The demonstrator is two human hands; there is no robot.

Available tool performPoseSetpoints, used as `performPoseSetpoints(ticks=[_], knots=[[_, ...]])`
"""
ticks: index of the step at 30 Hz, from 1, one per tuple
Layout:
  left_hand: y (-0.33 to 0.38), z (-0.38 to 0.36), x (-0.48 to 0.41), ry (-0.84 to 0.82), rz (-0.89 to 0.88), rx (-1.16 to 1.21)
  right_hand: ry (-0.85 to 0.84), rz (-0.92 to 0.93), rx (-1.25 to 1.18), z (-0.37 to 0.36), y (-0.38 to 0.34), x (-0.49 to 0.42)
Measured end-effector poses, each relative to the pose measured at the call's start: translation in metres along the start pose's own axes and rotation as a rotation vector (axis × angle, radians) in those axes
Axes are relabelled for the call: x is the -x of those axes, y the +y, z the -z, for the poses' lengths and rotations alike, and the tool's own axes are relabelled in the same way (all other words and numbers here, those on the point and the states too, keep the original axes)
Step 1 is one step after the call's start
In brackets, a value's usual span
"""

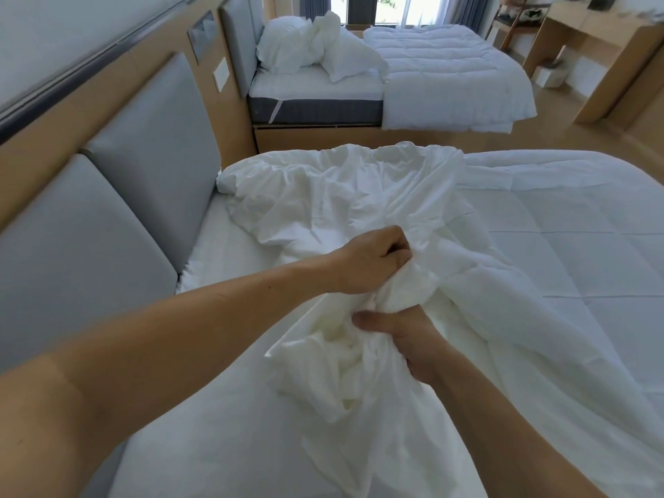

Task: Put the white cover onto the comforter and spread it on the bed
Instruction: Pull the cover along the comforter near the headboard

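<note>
Both hands are working over the near bed (215, 253). The left hand (370, 262) is gripping a bunched fold of the white cover (341, 199), knuckles up, fingers curling down into the cloth. Just below it, nearer the body, the right hand (407, 341) is clutching the same gathered fabric, its thumb lying across the top of the wad and its fingers hidden underneath. The two hands are sitting close together with cloth wadded between them. Beyond the left hand the cover is lying in a crumpled heap reaching toward the far edge of the mattress. Below the right hand more of it is hanging in loose folds toward the body. To the right of both hands the quilted comforter (560, 253) is lying flat across the bed, its left part running under the rumpled cover. Cannot tell whether any of the comforter is inside the cover. Left of the hands bare sheet is showing, then the grey padded headboard (143, 163). Well beyond the hands a second bed (316, 109) is standing with pillows (287, 44) heaped at its head.
</note>
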State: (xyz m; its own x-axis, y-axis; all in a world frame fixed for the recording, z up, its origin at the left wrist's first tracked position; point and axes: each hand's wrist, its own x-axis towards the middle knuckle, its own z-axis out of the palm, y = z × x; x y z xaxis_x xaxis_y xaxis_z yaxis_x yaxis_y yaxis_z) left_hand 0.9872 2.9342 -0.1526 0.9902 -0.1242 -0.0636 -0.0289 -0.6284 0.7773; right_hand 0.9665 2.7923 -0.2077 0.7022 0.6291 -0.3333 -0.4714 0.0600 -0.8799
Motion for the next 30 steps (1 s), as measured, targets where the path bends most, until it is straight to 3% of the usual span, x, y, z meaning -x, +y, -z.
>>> performPoseSetpoints(ticks=[2, 7, 11, 13, 15, 18, 20, 22, 24, 30], knots=[[-0.007, 0.002, -0.006, 0.029, -0.034, -0.065, 0.000, -0.057, 0.030, 0.006, 0.000, 0.002], [-0.026, -0.002, -0.006, 0.131, 0.018, 0.178, 0.044, -0.005, -0.116, 0.025, -0.002, 0.003], [-0.048, 0.002, 0.003, 0.197, 0.096, 0.148, 0.101, -0.045, -0.092, 0.032, -0.005, 0.006], [-0.065, 0.008, 0.014, 0.137, 0.169, 0.213, 0.168, -0.082, -0.098, 0.037, -0.008, 0.004], [-0.081, 0.006, 0.027, -0.061, 0.292, 0.257, 0.182, -0.096, -0.157, 0.038, -0.012, 0.002], [-0.097, -0.009, 0.038, -0.246, 0.354, 0.113, 0.143, -0.071, -0.198, 0.035, -0.019, 0.000], [-0.095, -0.011, 0.038, -0.180, 0.332, 0.140, 0.135, -0.040, -0.144, 0.035, -0.022, 0.001], [-0.085, -0.002, 0.034, -0.095, 0.329, 0.344, 0.116, -0.012, -0.059, 0.034, -0.024, 0.004], [-0.070, 0.012, 0.029, -0.114, 0.293, 0.521, 0.110, 0.017, -0.046, 0.031, -0.020, 0.004], [-0.035, 0.019, 0.010, -0.135, 0.200, 0.272, 0.174, 0.101, -0.119, 0.011, -0.008, -0.004]])
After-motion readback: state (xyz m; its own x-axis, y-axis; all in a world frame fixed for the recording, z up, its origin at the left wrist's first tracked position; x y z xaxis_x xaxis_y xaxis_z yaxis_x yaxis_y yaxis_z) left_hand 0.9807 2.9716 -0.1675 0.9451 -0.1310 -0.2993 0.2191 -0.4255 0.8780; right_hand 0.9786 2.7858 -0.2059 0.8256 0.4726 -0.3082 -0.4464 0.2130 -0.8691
